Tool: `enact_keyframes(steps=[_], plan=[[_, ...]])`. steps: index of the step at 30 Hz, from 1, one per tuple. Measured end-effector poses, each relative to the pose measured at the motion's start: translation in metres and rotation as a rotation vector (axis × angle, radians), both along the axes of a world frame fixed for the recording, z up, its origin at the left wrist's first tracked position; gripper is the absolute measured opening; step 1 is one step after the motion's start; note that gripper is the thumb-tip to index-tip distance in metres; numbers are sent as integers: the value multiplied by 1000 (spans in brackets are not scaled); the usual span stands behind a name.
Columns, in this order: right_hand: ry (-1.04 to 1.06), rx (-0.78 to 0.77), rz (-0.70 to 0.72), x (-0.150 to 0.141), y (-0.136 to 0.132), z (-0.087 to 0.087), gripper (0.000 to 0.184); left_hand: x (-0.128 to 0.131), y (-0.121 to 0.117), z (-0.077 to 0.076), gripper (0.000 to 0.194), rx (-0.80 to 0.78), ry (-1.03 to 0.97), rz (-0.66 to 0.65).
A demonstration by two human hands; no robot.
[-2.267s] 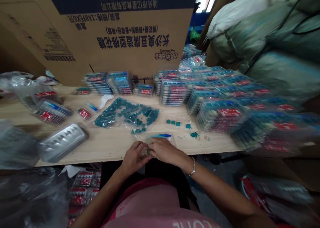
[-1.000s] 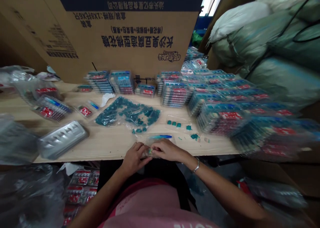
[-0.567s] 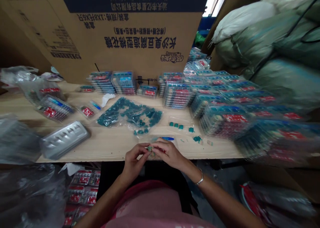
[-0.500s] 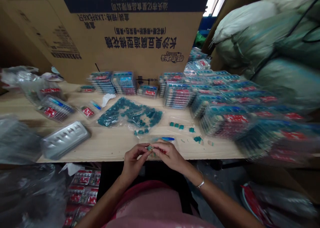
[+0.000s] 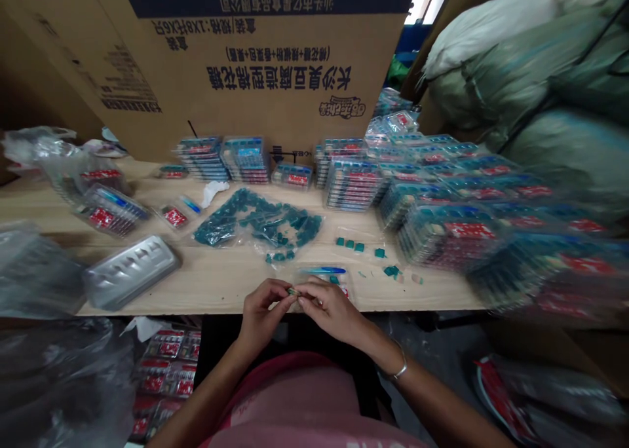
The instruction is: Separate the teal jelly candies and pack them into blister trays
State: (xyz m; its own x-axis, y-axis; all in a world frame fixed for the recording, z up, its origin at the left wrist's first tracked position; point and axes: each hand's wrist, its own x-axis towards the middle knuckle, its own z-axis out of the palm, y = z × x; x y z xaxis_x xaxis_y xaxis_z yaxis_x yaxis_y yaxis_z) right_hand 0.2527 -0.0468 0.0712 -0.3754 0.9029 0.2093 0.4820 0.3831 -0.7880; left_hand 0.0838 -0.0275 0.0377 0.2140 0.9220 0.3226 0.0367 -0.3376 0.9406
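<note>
My left hand (image 5: 263,314) and my right hand (image 5: 330,309) meet at the front edge of the wooden table (image 5: 211,284). Both pinch one small teal piece (image 5: 293,292) between their fingertips. Just behind them lies a clear blister pack (image 5: 327,276) with a blue strip and a red label, partly hidden by my right hand. Further back a clear bag of teal pieces (image 5: 255,220) lies spread on the table. A few loose teal pieces (image 5: 351,245) lie to the right of it.
Stacks of filled blister packs (image 5: 351,183) run from the back middle to the right edge. A stack of silver empty trays (image 5: 130,270) lies at the left. A big cardboard box (image 5: 255,68) stands behind. Packs (image 5: 164,363) lie on the floor below left.
Both hands have lifted slightly off the blister pack and drawn toward me, now pinching the small teal piece together. The camera has shifted a little.
</note>
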Motion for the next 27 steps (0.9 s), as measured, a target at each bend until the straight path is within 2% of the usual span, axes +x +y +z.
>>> enact_keyframes(steps=[6,8,10,12,14,16,22,27], plan=[[43,-81,-67,2,2,-13,17,1,0,-6,28,-294,-110,25],[-95,-46,-77,7,2,-16,15,-2,2,-9,30,-383,-158,60],[-305,30,-39,12,1,-17,8,-5,4,-11,42,-472,-207,88],[-457,75,14,15,0,-18,11,-7,5,-12,54,-568,-220,88],[-516,87,32,15,-1,-20,18,-9,5,-13,54,-652,-217,70],[-528,88,26,14,0,-22,15,-8,4,-14,48,-695,-213,37],[-370,64,42,15,7,-28,5,-2,3,-16,34,-654,-153,-99],[-80,-45,-21,15,8,-22,10,3,6,-16,34,-655,-149,-28]])
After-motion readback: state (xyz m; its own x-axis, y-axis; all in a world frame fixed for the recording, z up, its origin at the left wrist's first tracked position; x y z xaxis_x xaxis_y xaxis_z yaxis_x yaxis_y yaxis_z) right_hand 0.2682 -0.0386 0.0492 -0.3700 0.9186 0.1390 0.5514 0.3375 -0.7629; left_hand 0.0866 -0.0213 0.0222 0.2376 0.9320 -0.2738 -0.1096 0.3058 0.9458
